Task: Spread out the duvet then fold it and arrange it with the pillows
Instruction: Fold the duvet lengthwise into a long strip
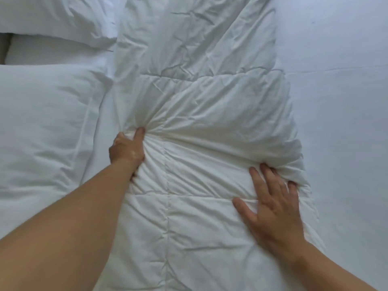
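Left grip [127, 149] clenched, arm outstretched; right grip [273, 203] flat, fingers splayed

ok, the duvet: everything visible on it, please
The duvet is white, quilted in stitched panels, puffy and creased. It lies folded into a long band down the bed sheet, its left edge against the pillows. The left hand bunches its left edge; the right hand presses flat, fingers curling over the right edge.

A smooth white bed sheet [340, 101] is seen across the whole right side, marked by one faint crease running sideways; at the far left edge, a narrow strip of something brownish [4, 48] is glimpsed, too little of it shown to be identified.
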`<state>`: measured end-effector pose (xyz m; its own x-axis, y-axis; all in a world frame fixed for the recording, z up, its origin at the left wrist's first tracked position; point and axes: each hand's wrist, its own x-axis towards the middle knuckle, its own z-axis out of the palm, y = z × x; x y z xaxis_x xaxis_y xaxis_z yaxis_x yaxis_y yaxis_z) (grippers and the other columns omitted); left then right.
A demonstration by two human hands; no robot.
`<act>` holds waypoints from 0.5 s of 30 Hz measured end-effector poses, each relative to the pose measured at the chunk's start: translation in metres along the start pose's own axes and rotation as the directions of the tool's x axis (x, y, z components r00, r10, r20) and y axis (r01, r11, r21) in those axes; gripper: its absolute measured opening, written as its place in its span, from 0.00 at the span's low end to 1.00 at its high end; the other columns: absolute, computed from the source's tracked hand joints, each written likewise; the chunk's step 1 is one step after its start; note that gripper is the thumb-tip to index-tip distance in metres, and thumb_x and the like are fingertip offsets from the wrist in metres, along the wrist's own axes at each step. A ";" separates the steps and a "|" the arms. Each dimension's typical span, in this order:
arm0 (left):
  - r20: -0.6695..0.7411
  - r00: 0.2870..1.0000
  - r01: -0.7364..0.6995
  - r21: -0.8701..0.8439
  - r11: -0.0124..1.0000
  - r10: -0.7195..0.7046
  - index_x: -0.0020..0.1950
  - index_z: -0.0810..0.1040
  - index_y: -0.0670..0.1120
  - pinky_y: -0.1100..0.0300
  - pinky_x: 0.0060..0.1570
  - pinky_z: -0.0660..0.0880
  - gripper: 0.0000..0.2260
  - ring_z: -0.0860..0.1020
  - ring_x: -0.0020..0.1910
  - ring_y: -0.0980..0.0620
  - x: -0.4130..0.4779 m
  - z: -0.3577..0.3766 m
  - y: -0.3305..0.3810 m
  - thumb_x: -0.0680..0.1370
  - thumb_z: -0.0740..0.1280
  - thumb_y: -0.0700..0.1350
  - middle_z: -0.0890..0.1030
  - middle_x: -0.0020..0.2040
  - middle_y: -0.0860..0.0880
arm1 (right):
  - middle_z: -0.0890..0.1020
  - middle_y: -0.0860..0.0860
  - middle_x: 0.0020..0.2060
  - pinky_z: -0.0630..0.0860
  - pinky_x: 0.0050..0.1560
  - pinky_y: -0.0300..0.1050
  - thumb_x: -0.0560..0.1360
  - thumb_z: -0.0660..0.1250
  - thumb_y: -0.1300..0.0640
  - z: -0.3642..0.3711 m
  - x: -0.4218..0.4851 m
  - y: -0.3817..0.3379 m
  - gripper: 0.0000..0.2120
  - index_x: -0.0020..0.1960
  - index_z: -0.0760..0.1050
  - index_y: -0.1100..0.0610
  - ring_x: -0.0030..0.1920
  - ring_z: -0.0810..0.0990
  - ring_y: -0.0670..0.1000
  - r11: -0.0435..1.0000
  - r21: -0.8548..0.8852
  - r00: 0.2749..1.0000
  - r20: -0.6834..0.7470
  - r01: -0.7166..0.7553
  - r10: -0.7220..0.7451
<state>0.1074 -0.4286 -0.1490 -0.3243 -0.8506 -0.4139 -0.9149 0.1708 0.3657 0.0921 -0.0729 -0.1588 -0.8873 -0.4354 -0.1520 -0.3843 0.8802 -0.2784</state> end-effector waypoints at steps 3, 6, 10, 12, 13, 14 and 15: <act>-0.010 0.997 -0.083 -0.055 0.995 0.082 0.69 0.71 0.41 0.50 0.60 0.69 0.28 0.74 0.61 0.40 0.026 -0.023 0.031 0.76 0.65 0.58 0.76 0.66 0.40 | 0.69 0.55 0.73 0.64 0.69 0.65 0.71 0.60 0.31 -0.028 0.041 -0.011 0.37 0.74 0.69 0.51 0.73 0.68 0.58 0.994 0.048 0.984 -0.152 0.100 -0.092; 0.010 0.979 -0.199 -0.130 0.971 0.202 0.69 0.72 0.42 0.50 0.60 0.72 0.32 0.75 0.60 0.41 0.052 -0.035 0.091 0.73 0.63 0.63 0.76 0.66 0.41 | 0.65 0.55 0.76 0.60 0.72 0.68 0.70 0.63 0.33 -0.051 0.117 -0.028 0.37 0.75 0.68 0.50 0.76 0.64 0.58 0.985 0.042 0.958 -0.243 0.166 -0.152; -0.019 0.977 -0.210 0.050 0.976 0.211 0.73 0.68 0.36 0.46 0.62 0.76 0.44 0.75 0.66 0.37 0.074 -0.022 0.146 0.73 0.61 0.72 0.74 0.69 0.38 | 0.54 0.51 0.80 0.48 0.76 0.68 0.71 0.56 0.26 -0.053 0.188 -0.045 0.42 0.79 0.55 0.44 0.80 0.51 0.55 0.996 -0.056 0.994 -0.071 0.073 -0.077; -0.114 0.962 -0.247 0.042 0.968 0.250 0.70 0.72 0.36 0.48 0.62 0.76 0.41 0.76 0.65 0.37 0.085 -0.030 0.149 0.75 0.62 0.70 0.76 0.67 0.37 | 0.52 0.51 0.80 0.48 0.76 0.68 0.71 0.56 0.25 -0.056 0.198 -0.042 0.43 0.80 0.53 0.43 0.80 0.50 0.54 0.995 -0.063 0.994 -0.070 0.083 -0.088; -0.187 0.943 -0.276 0.014 0.961 0.274 0.67 0.75 0.37 0.49 0.62 0.75 0.38 0.77 0.64 0.38 0.094 -0.039 0.147 0.75 0.62 0.69 0.78 0.65 0.37 | 0.51 0.50 0.81 0.47 0.77 0.67 0.71 0.56 0.25 -0.060 0.201 -0.040 0.43 0.80 0.52 0.42 0.80 0.49 0.53 0.996 -0.049 0.993 -0.080 0.080 -0.084; -0.256 0.925 -0.291 -0.006 0.957 0.280 0.64 0.77 0.38 0.49 0.61 0.74 0.36 0.77 0.63 0.38 0.103 -0.048 0.142 0.75 0.61 0.69 0.79 0.63 0.37 | 0.49 0.49 0.81 0.46 0.77 0.66 0.71 0.56 0.24 -0.062 0.203 -0.036 0.43 0.80 0.50 0.41 0.81 0.47 0.52 0.997 -0.043 0.995 -0.074 0.066 -0.069; -0.314 0.913 -0.280 -0.021 0.960 0.260 0.62 0.78 0.38 0.49 0.61 0.73 0.34 0.78 0.62 0.37 0.110 -0.054 0.136 0.75 0.62 0.68 0.80 0.62 0.37 | 0.46 0.47 0.81 0.44 0.78 0.64 0.71 0.55 0.24 -0.062 0.205 -0.031 0.44 0.80 0.48 0.41 0.81 0.44 0.50 0.998 -0.048 0.998 -0.049 0.045 -0.047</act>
<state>-0.0397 -0.5260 -0.1001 -0.4583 -0.8886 -0.0209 -0.7823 0.3921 0.4840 -0.0933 -0.1778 -0.1222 -0.8796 -0.4667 -0.0923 -0.4355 0.8680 -0.2387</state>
